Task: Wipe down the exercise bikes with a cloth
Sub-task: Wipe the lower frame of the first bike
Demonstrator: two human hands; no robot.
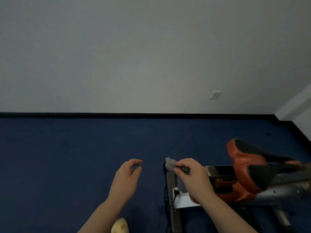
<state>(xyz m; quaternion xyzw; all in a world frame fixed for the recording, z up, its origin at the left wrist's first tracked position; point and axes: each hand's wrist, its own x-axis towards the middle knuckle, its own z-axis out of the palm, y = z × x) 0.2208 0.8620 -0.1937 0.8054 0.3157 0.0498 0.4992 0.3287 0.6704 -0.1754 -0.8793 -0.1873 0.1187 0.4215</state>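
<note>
A: Edges first. Blue floor [67,157] runs back to a black skirting [117,115] under a grey wall [134,56]. Wall corner steps in far right. Small white plate [215,95] low on the wall.

B: Open room?

A: Wide bare floor left of and beyond the bike [244,187]. Bike fills the lower right. Its grey base bar [172,199] forms the left edge, with a black cable running along it.

B: Hands?

A: Left hand [125,179] hangs over the floor, fingers loosely curled, holding nothing. Right hand [193,177] grips the cloth [170,163] at the far end of the bar, fingers curled round it.

B: Cloth and bike, looks?

A: Cloth grey, crumpled, a tuft sticking out past the fingers. Bike has orange body, orange-and-black saddle [249,158], silver tube towards the right edge. Picture blurred; finer detail unclear. Pale yellow object [119,227] at bottom edge, cannot identify.
</note>
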